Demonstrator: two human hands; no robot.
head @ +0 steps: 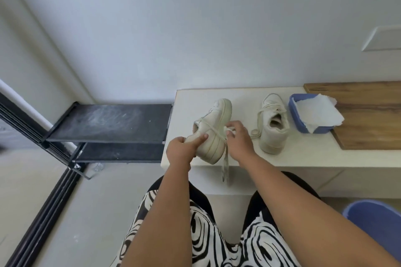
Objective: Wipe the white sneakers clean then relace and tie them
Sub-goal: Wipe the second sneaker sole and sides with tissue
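Two cream-white chunky-soled leather sneakers are on the pale stone bench [303, 156]: one [273, 124] stands upright near a blue plastic tub of white paper wipes [312, 115], the other [211, 131] is tipped on its side at the front edge. My left hand [184, 147] clasps its heel; my right hand [238, 136] pinches what looks like a small wipe against the sole, though blur hides it. Its loose flat lace [225, 165] dangles. The shoe should feel light and stiff-soled, best gripped at the heel.
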